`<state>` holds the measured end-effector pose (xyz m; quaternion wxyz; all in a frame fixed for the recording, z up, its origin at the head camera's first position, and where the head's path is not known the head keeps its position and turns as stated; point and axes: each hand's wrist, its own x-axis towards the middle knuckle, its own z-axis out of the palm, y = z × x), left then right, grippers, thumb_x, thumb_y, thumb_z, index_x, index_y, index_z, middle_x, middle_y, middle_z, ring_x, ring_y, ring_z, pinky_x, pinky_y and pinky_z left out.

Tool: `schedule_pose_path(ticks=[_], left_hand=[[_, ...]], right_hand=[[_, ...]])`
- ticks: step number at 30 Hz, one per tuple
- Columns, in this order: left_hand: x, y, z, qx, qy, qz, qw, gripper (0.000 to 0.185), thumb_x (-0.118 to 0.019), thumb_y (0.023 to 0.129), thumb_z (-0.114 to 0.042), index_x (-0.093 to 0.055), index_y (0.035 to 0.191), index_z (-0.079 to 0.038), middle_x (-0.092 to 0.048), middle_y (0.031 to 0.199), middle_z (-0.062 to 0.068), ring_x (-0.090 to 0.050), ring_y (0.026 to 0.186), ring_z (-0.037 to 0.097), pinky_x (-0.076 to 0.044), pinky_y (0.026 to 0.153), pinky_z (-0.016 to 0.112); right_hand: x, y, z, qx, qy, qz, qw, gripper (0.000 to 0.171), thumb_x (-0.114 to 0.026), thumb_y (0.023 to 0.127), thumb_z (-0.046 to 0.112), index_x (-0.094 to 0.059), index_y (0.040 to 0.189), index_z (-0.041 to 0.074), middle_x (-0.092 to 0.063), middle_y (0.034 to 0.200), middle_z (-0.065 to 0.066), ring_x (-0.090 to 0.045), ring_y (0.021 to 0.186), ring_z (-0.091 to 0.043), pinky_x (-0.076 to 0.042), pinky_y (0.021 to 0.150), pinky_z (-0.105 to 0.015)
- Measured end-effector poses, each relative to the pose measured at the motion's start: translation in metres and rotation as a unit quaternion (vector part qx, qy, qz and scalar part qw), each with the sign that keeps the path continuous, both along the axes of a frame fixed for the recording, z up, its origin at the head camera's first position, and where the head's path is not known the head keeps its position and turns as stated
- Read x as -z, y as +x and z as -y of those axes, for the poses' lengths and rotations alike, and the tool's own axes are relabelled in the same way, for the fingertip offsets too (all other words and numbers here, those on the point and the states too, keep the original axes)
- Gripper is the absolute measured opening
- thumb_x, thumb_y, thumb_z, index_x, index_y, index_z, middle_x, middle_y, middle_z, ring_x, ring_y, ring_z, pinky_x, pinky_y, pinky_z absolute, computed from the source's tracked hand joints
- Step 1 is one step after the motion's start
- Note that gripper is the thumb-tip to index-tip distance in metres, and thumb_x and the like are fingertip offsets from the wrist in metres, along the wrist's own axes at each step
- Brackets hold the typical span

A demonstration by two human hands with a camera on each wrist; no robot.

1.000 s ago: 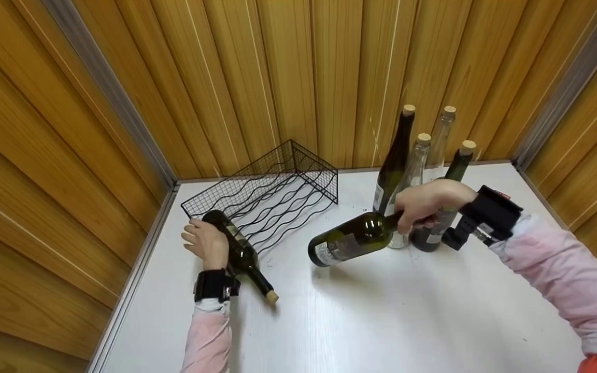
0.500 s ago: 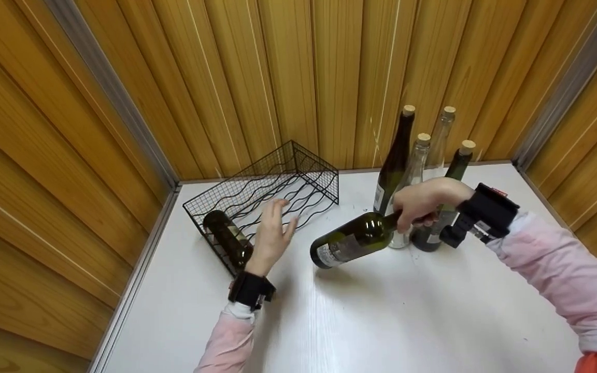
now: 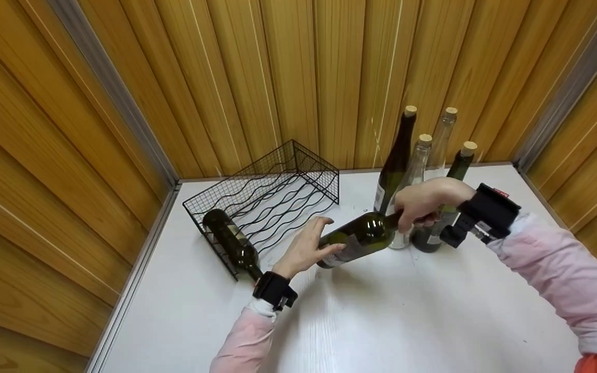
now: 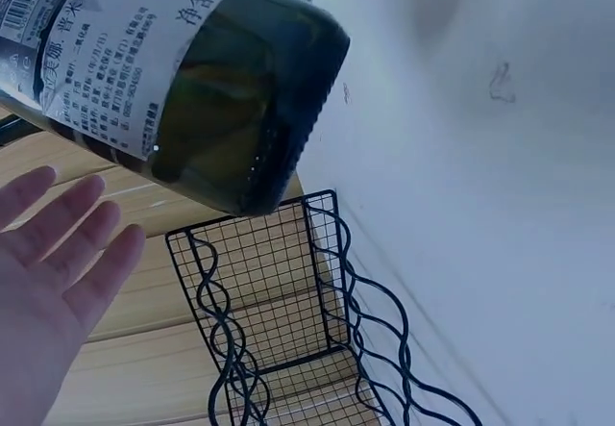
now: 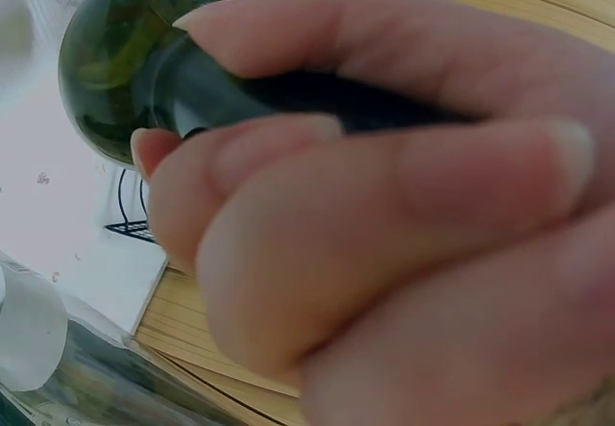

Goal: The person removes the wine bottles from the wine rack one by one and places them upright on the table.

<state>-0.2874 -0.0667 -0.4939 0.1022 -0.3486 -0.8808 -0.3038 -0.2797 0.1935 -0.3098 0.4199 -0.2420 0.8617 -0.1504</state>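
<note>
Two hands meet on one green wine bottle (image 3: 358, 238), which hangs nearly level in the air above the white table (image 3: 407, 316), its base end pointing toward the wire rack (image 3: 272, 197) and its neck toward the standing bottles. The right hand (image 3: 425, 202) has its fingers (image 5: 384, 186) curled tightly round the bottle's neck, thumb and fingers wrapping the dark glass. The left hand (image 3: 311, 246) comes up at the base end of the same bottle, on the side nearer the rack; from the head view its fingers look lightly bent against the bottle's lower body, while the left wrist view shows the palm (image 4: 48, 282) flat with fingers straight and spread, just beside the labelled glass (image 4: 163, 80), so whether it actually touches cannot be told, and it does not grip.

Relative to the rack, the held bottle lies just off the open front edge, to the side where the standing bottles are. Inside the rack, in the outermost groove farthest from the held bottle, a second dark bottle (image 3: 231, 243) lies on its side with its neck pointing out toward the person. Four corked bottles (image 3: 423, 171) stand upright in a cluster behind the right hand, near the wooden wall (image 3: 298, 72).
</note>
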Motion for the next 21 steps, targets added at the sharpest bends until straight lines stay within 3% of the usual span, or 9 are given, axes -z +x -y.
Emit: schedule_pose_path(ticks=[8,15,21], left_hand=[[0.005,-0.001,-0.008,0.031,-0.009,0.012,0.9994,0.073,-0.063,0.073,-0.058,-0.04,0.124,-0.011,-0.048,0.113,0.002,-0.044,0.097,0.01,-0.039,0.08,0.025],[0.008,-0.003,-0.015,0.067,0.012,0.001,0.9977,0.085,-0.079,0.06,-0.047,-0.038,0.126,-0.012,-0.05,0.11,0.0,-0.047,0.097,0.01,-0.038,0.083,0.024],[0.015,-0.001,-0.017,0.072,0.045,0.0,0.9964,0.091,-0.086,0.055,-0.033,-0.036,0.128,-0.013,-0.052,0.113,0.0,-0.048,0.099,0.01,-0.038,0.086,0.025]], right_hand=[[0.0,0.0,0.003,0.0,0.002,-0.012,1.0,0.007,-0.059,0.079,0.01,-0.058,0.073,0.007,-0.046,0.053,0.001,-0.04,0.043,-0.006,-0.033,0.039,-0.019],[0.0,0.0,0.007,-0.007,0.003,-0.017,1.0,0.005,-0.06,0.079,0.011,-0.061,0.077,0.006,-0.047,0.055,0.001,-0.04,0.043,-0.007,-0.033,0.039,-0.019],[0.002,0.001,0.006,-0.008,-0.007,-0.009,1.0,0.007,-0.061,0.08,0.012,-0.062,0.078,0.006,-0.047,0.055,0.001,-0.039,0.043,-0.007,-0.032,0.039,-0.019]])
